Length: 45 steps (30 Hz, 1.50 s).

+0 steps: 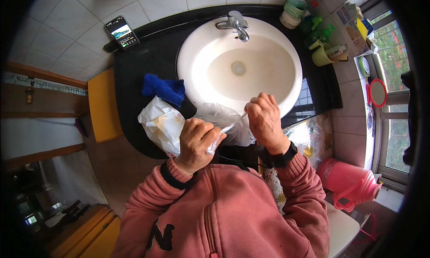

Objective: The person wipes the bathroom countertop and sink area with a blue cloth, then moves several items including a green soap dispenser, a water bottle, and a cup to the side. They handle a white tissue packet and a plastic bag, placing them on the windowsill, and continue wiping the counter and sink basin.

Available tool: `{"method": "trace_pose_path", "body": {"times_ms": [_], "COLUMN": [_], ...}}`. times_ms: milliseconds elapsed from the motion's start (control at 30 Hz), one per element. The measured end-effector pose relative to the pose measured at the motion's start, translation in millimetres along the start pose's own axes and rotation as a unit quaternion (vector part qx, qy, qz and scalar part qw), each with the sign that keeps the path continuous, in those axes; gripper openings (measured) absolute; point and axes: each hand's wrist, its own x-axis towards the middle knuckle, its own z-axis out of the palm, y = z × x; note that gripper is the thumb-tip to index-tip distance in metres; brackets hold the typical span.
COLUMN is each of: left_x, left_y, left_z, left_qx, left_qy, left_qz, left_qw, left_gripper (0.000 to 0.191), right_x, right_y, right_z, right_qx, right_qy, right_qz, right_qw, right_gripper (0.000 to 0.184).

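Note:
My left hand (199, 143) and my right hand (264, 121) grip parts of a clear, crumpled plastic bag (219, 113), with a twisted strand of it stretched between them. The bag lies over the front rim of the white washbasin (189, 66). Just left of my left hand, a white printed plastic bag (156, 123) rests on the black countertop (134, 68); something pale shows through it or in its folds. Behind that bag is a crumpled blue cloth (164, 89), close to the basin's left side.
A chrome faucet (237, 24) rises at the basin's back. A phone (121, 33) leans against the tiled wall at the back left. Stacked tubs (291, 16), green bottles (315, 28) and a yellow-green cup (320, 55) stand right of the basin. A pink thermos (347, 179) is at the lower right.

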Motion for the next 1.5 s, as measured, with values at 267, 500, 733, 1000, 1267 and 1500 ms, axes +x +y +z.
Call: {"method": "trace_pose_path", "body": {"times_ms": [267,500,733,1000,1267,1500], "left_x": [-45,-60,-39,-8,-10,-4], "left_y": [-26,-34,-30,-17,-25,-17], "left_z": [-16,-17,-29,6,48,44], "left_qx": [-0.007,-0.018,-0.296,-0.561,-0.315,-0.2], "left_qy": [-0.073,-0.085,-0.178,-0.215,-0.144,-0.087], "left_qz": [-0.093,-0.121,-0.158,-0.26,-0.099,-0.031], "left_qw": [0.993,0.989,0.925,0.756,0.933,0.976], "left_gripper": [0.018,0.018,0.011,0.033,0.033,0.022], "right_x": [-28,-41,-31,-12,3,10], "right_y": [64,78,59,2,-37,-20], "right_z": [27,45,29,-9,-9,0], "right_qx": [-0.127,-0.123,0.108,0.397,0.374,0.203], "right_qy": [-0.068,-0.094,-0.007,-0.114,-0.222,-0.203], "right_qz": [0.118,0.141,0.237,0.2,-0.034,-0.041], "right_qw": [0.982,0.978,0.965,0.888,0.9,0.957], "right_gripper": [0.008,0.009,0.011,0.021,0.03,0.061]}}
